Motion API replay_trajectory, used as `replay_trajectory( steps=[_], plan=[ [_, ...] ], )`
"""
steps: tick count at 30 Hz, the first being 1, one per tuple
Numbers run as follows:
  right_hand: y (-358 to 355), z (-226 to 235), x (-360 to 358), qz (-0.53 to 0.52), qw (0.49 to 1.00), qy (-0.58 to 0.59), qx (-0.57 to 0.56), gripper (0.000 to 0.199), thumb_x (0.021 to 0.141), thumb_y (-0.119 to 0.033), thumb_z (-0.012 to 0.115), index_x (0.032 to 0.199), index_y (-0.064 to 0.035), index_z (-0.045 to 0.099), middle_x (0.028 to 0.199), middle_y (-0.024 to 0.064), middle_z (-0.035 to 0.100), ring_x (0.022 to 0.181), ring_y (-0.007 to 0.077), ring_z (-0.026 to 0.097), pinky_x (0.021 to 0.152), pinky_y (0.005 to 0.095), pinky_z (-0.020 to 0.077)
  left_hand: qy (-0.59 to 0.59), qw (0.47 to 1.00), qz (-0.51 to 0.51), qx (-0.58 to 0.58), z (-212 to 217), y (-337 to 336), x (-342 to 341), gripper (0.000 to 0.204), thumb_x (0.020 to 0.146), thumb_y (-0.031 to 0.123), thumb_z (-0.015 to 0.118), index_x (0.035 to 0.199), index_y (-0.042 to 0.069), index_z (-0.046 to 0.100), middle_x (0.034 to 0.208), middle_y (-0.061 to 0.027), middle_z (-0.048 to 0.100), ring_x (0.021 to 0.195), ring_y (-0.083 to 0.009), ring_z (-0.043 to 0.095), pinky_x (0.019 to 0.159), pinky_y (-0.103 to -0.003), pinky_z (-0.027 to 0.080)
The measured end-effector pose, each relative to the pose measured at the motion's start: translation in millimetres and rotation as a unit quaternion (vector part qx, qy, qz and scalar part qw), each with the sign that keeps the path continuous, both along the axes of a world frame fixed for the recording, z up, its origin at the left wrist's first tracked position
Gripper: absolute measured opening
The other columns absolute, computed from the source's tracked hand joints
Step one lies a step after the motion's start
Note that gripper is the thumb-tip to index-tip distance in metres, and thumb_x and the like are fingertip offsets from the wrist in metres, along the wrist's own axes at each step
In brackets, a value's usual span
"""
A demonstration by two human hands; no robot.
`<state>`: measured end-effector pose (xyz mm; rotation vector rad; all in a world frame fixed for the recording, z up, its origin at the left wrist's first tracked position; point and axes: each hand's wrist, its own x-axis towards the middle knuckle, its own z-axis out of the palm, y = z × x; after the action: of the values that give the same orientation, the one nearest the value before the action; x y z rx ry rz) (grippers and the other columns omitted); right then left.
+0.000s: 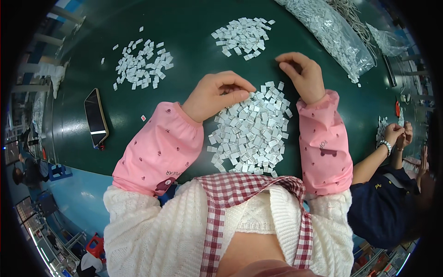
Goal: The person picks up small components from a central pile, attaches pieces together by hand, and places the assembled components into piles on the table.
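A large heap of small flat white plastic pieces (249,134), which look like connector housings with slots, lies on the green table close to my body. At its upper left edge is my left hand (219,92), thumb and forefinger pinched together. Whatever sits between those fingertips is too small to make out. My right hand (304,76) hovers above and to the right of the heap, fingers curved, thumb and forefinger slightly apart with nothing visible between them. Beyond it, a smaller far pile (242,37) of the same pieces lies near the top middle.
Another pile (143,64) spreads at the far left, near a phone (96,117). A clear bag (330,34) full of white pieces lies at the far right beside grey cords (353,18). A co-worker's hands (398,134) handle small pieces at the right edge.
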<state>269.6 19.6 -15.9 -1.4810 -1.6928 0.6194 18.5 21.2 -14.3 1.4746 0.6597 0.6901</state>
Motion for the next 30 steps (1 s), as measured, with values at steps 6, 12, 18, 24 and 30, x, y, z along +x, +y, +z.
replay_trajectory(
  steps=[6, 12, 18, 24, 30],
  plan=[
    [32, -2, -22, 0.064, 0.989, -0.129, 0.021, 0.022, 0.076, -0.005, 0.064, 0.096, -0.0125, 0.068, 0.087, 0.0056, 0.058, 0.079, 0.0235, 0.058, 0.07, 0.0333, 0.0474, -0.019, 0.997, -0.058, -0.039, -2, -12, 12, 0.016, 0.087, 0.001, 0.06, 0.102, -0.001, 0.065, 0.103, -0.0056, 0.058, 0.092, -0.0114, 0.056, 0.08, -0.024, 0.047],
    [32, -7, -32, 0.037, 0.971, -0.218, 0.087, 0.012, 0.077, -0.01, 0.064, 0.089, -0.0134, 0.064, 0.088, 0.002, 0.057, 0.087, 0.0221, 0.056, 0.074, 0.0344, 0.0476, -0.069, 0.994, 0.085, -0.018, -4, 12, 14, 0.017, 0.087, 0.004, 0.06, 0.103, 0.001, 0.065, 0.088, -0.004, 0.064, 0.08, -0.0078, 0.057, 0.073, -0.022, 0.047],
    [30, -11, -31, -0.019, 0.967, -0.219, 0.127, 0.008, 0.081, -0.011, 0.063, 0.088, -0.0075, 0.063, 0.079, 0.0018, 0.06, 0.077, 0.018, 0.059, 0.066, 0.0295, 0.0487, -0.009, 0.988, 0.152, 0.01, 0, 33, 25, 0.02, 0.089, 0.009, 0.059, 0.107, 0.002, 0.064, 0.088, 0.0002, 0.062, 0.077, -0.0053, 0.055, 0.064, -0.019, 0.043],
    [2, 18, -46, 0.084, 0.93, 0.305, -0.186, 0.014, 0.09, -0.009, 0.058, 0.097, 0.0028, 0.062, 0.079, 0.0051, 0.064, 0.067, 0.0094, 0.059, 0.06, 0.02, 0.0465, -0.069, 0.992, 0.105, -0.006, 2, 27, 23, 0.021, 0.09, 0.009, 0.059, 0.108, -0.001, 0.062, 0.099, -0.0071, 0.064, 0.079, -0.0091, 0.057, 0.066, -0.022, 0.048],
    [-11, 27, -52, 0.074, 0.918, 0.347, -0.179, 0.019, 0.088, -0.004, 0.059, 0.105, 0.0049, 0.061, 0.085, 0.0092, 0.067, 0.072, 0.0116, 0.062, 0.064, 0.0217, 0.0493, -0.098, 0.988, 0.09, -0.078, 2, 30, 18, 0.021, 0.091, 0.009, 0.056, 0.109, -0.002, 0.062, 0.092, -0.0056, 0.063, 0.077, -0.0086, 0.057, 0.068, -0.021, 0.049]
  ],
)
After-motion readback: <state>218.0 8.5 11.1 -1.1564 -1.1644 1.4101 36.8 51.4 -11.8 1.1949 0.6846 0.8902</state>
